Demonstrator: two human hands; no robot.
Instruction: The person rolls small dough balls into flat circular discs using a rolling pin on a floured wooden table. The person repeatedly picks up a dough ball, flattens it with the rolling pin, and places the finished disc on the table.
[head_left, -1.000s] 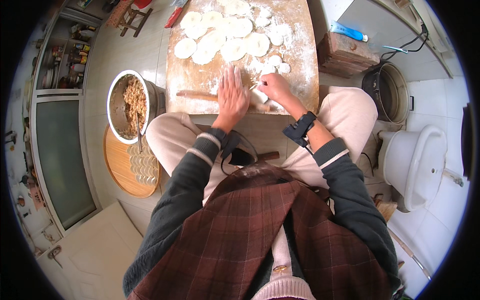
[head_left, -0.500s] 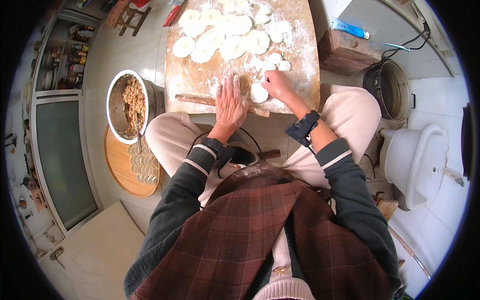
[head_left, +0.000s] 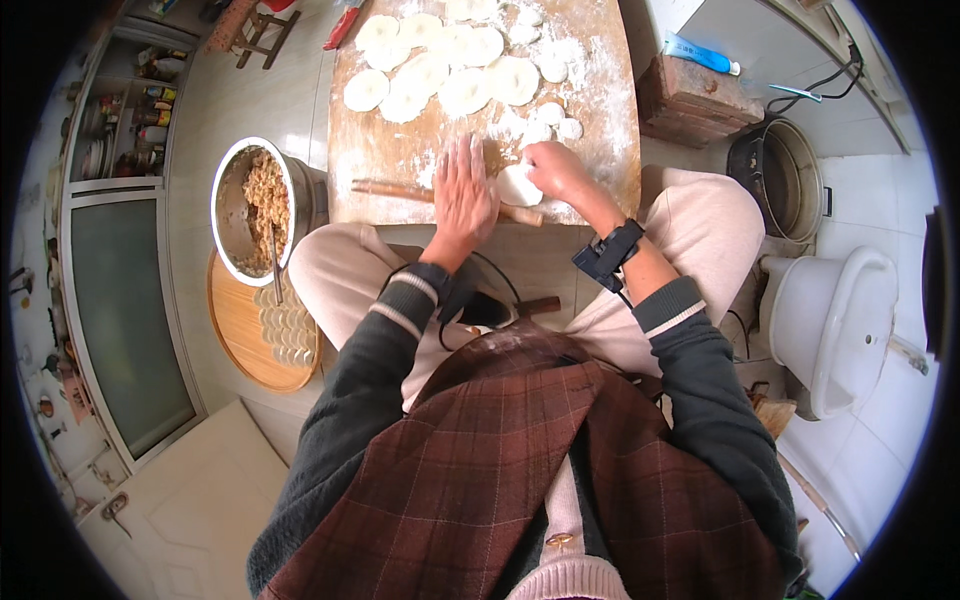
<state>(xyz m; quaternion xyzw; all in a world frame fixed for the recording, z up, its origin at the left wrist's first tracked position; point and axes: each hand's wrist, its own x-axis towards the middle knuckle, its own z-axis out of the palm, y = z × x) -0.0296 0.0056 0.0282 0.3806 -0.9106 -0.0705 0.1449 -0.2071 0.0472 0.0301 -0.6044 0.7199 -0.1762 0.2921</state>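
Observation:
My left hand [head_left: 465, 195] lies flat with fingers stretched forward, its palm on a thin wooden rolling pin [head_left: 393, 189]. The pin lies crosswise near the front edge of a floured wooden board [head_left: 400, 150], and its right end reaches under a small round dough wrapper [head_left: 517, 186]. Closed on that wrapper's right edge, my right hand [head_left: 558, 170] pinches it against the board. Beyond my hands, several rolled wrappers [head_left: 464, 92] overlap toward the far left. Small floured dough pieces [head_left: 550, 115] sit just past my right hand.
To the left, a metal bowl of filling [head_left: 268, 200] with a spoon in it stands by a round wooden tray [head_left: 230, 320] bearing rows of dumplings [head_left: 288, 330]. On the right are a brick block [head_left: 690, 105], a dark pot [head_left: 775, 180] and a white basin [head_left: 825, 320].
My left hand has shifted slightly on the rolling pin, which has turned a little, its right end now farther from me. The wrapper stays in my right hand's pinch.

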